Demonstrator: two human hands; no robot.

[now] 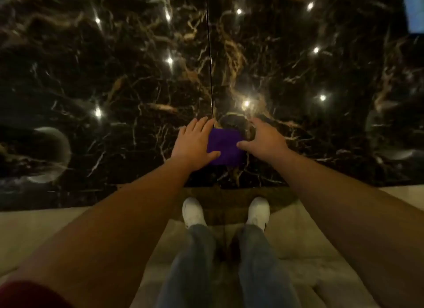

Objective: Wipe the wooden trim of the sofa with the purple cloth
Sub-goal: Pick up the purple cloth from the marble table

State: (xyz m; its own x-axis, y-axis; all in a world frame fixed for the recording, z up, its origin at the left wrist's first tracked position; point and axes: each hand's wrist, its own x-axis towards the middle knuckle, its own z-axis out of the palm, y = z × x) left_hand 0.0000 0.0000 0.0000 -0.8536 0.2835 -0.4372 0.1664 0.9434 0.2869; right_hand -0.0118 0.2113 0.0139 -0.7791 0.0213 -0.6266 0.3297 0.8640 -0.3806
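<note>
Far left: a round, pale shine on the shiny black marble desk with gold and white veins. Nothing to pick up there.

Next, the left hand. Lying flat, palm down, right on the left edge of the small folded purple cloth. Left fingers spread apart and pointing away from the body, thumb resting on the near left part of the cloth. Touching, not gripping.

In the middle, the cloth itself: a soft purple square, lying flat on the desk, right between both hands and just beside a thin dark seam in the marble. About as wide as long, so no real long side to line up with.

Then the right hand. Hovering at the right edge of the cloth, fingers curled and apart like a claw, thumb tip touching the right side. Open, holding nothing yet.

Both hands about equally near; cloth sitting between the two thumbs. Probably an easy pinch for either hand.

Lower down: blue jeans and white shoes on a pale floor. No sofa or wooden trim anywhere in view, so wiping likely not yet started; cloth to be picked up first.
</note>
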